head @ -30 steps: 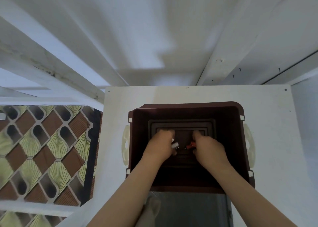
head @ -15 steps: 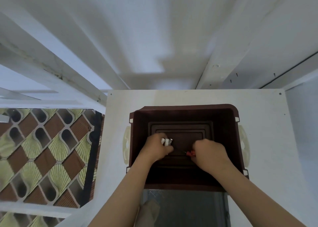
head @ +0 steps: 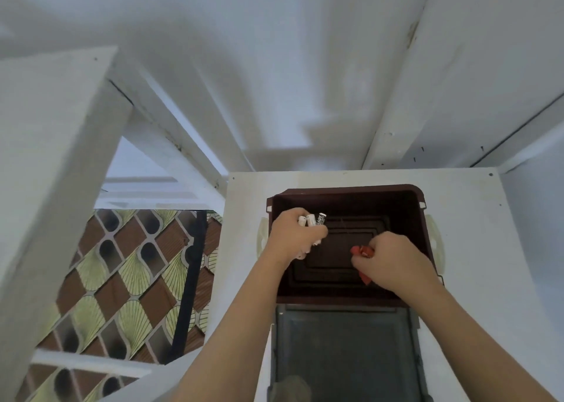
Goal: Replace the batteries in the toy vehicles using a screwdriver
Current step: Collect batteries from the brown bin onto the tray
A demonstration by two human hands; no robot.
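Note:
A dark brown plastic bin point(head: 409, 215) with cream side handles stands on a white surface, and both my hands are over its opening. My left hand point(head: 294, 238) is shut on several white and black batteries point(head: 312, 219) whose ends stick out above my fingers. My right hand point(head: 392, 259) is closed around a small red object point(head: 361, 251); red shows at my fingertips and below my palm. I cannot tell what the red object is. No toy vehicle or screwdriver is in view. The bin's floor looks bare.
The bin sits on a white board point(head: 476, 234) inside a white wooden frame point(head: 61, 157). A grey tray point(head: 348, 349) lies just in front of the bin. Patterned brown and green flooring point(head: 128, 279) shows at the left, below.
Both hands have risen from the bin floor, the left one moving left and up with the batteries. The camera view has shifted, so the bin now sits further right.

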